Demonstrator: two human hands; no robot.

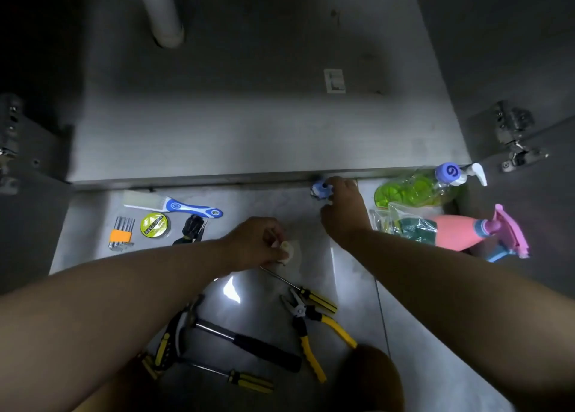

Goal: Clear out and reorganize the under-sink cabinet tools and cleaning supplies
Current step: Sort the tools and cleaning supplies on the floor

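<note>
Head view, reference: cabinet sill [217, 180].

Layout: all tools and supplies lie on the tiles on the near side of the sill. Judgement: clear-out looks done, sorting in progress.
- Close to the sill, toward its left end: brush [186, 207], hex keys [121, 234], tape roll [154, 224]. Small tools appear grouped together.
- At the sill's right end: soap bottle [413, 187] on its side, against the sill. Just nearer than it lie the sponge bag [404, 225] and the spray bottle [457, 231]. Cleaning items are kept apart from tools, probably on purpose.
- Well short of the sill, nearest the person: hammer [236, 338], pliers [311, 318], screwdriver [311, 295].

Hands:
- Right hand [343, 212] reaches up to the sill, fingers curled round a small blue piece [320, 190]. The piece sits at the fingertips, right at the sill's edge. Its identity is too blurred to tell.
- Left hand [258, 240] is a little short of the sill, near mid-length, and pinches a small white piece [287, 250] at its fingertips. The piece is held clear of the tiles, likely for inspection or matching with the blue one.
</note>
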